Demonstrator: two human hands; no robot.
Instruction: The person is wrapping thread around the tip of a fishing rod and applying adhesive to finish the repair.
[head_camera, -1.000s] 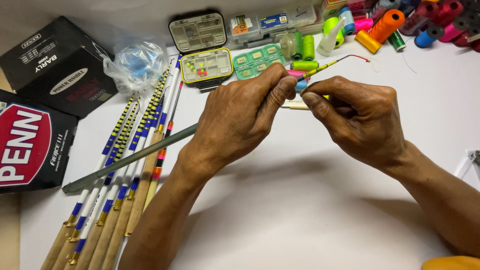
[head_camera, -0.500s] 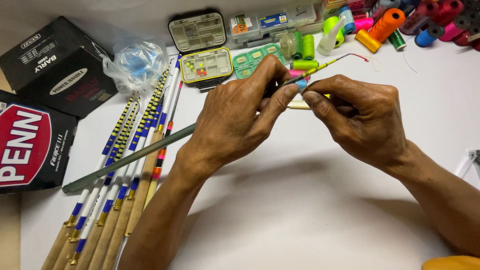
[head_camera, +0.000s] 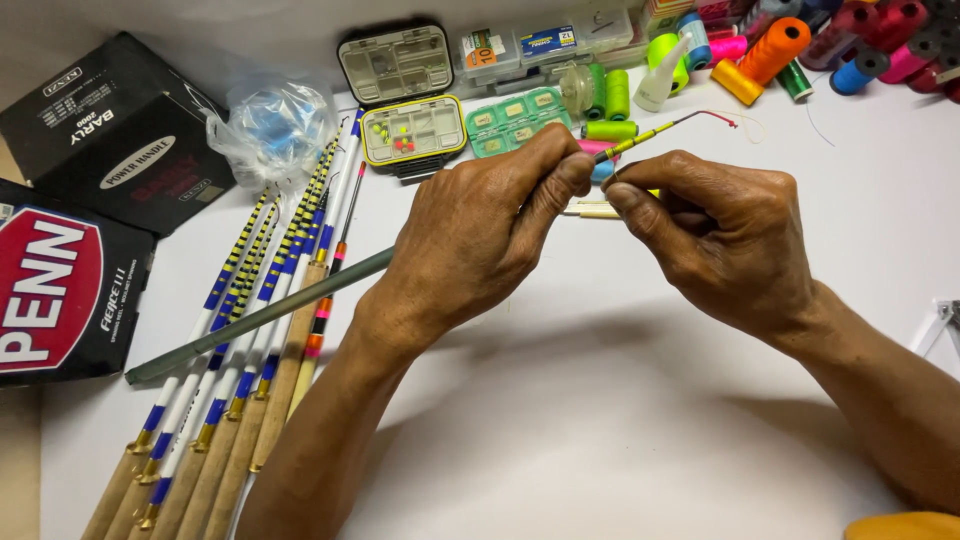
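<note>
Both hands, left hand (head_camera: 480, 235) and right hand (head_camera: 725, 235), pinch the thin rod (head_camera: 655, 130).

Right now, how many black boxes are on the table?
2: one black box at the far left corner, another with a red panel at the left edge, partly cropped.

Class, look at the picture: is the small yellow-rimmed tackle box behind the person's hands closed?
No: the small yellow-rimmed tackle box stands open, its grey lid raised behind it and its compartments showing.

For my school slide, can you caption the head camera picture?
Left hand and right hand pinch a thin rod above a white table.
</note>
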